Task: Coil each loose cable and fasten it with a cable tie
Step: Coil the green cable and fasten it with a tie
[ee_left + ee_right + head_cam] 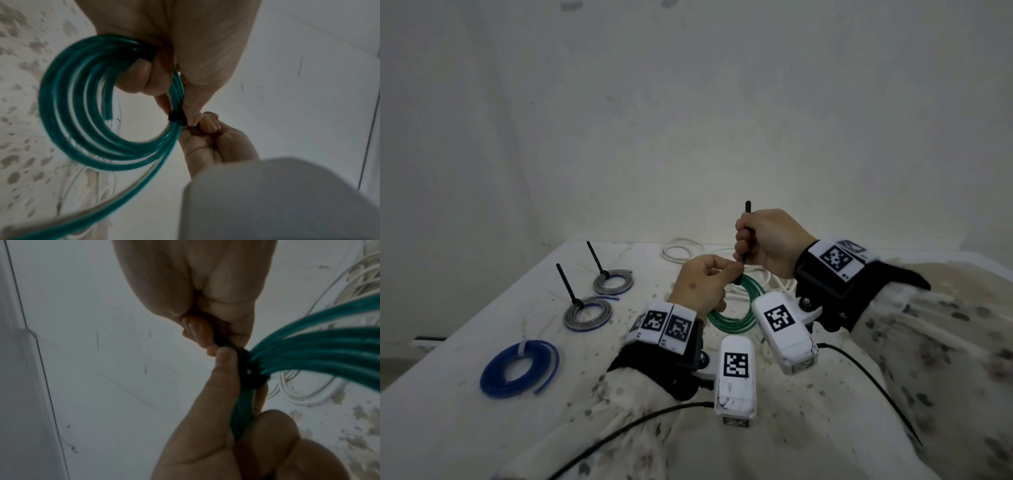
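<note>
Green cable coil (732, 310) is held above the table (465, 394), bound by a black cable tie (743, 246) whose loop (249, 373) sits just past the left thumb tip. Left hand (700, 287) pinches the coil strands below the loop. Right hand (770, 241), directly above, is clenched round the tie's tail, which projects upward from the fist. Left of the grip lie two grey coils (588, 313) and a blue coil (518, 368); beyond it, loose white cable (681, 251).
</note>
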